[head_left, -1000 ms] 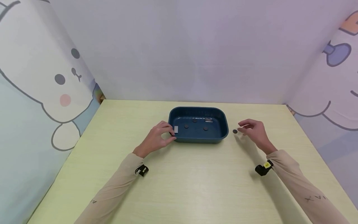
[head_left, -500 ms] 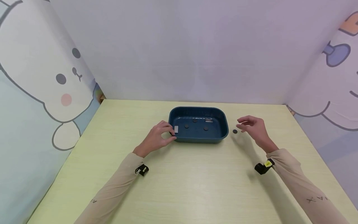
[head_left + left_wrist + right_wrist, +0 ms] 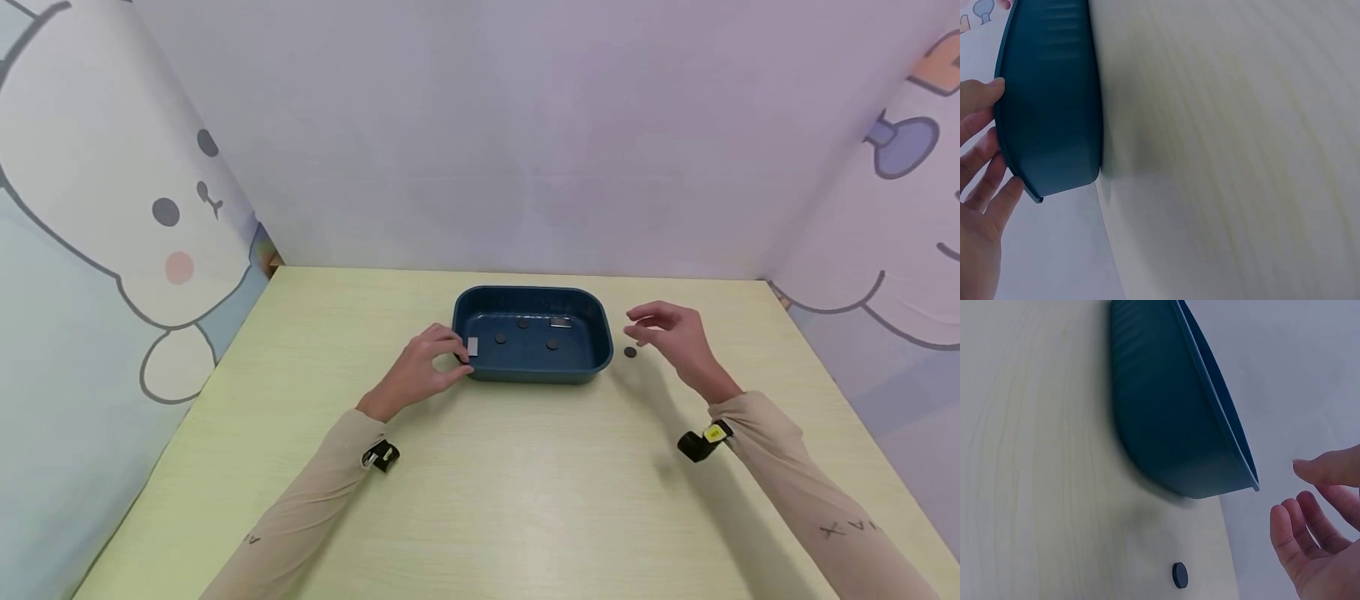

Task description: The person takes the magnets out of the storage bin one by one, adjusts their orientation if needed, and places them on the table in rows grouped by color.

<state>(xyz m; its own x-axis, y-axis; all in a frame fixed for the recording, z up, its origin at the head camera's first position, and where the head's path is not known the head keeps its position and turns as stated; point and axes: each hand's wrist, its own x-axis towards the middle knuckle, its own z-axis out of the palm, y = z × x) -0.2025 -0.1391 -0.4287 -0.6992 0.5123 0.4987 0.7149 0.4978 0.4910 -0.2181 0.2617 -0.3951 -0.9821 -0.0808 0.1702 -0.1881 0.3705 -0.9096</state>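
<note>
From my end I count 1 blue bin (image 3: 532, 377) on the counter (image 3: 480, 500), with 3 dark discs (image 3: 552, 344) and 2 small rectangles (image 3: 472, 346) inside, 1 pale and 1 darker; what those 2 are I can't tell. 1 loose disc (image 3: 1180, 575) lies on the counter just beside the bin's right end. My left hand (image 3: 418, 368) has its grip clamped on the bin's left rim; my right hand (image 3: 677, 335) hangs near the loose disc, grip apart.
</note>
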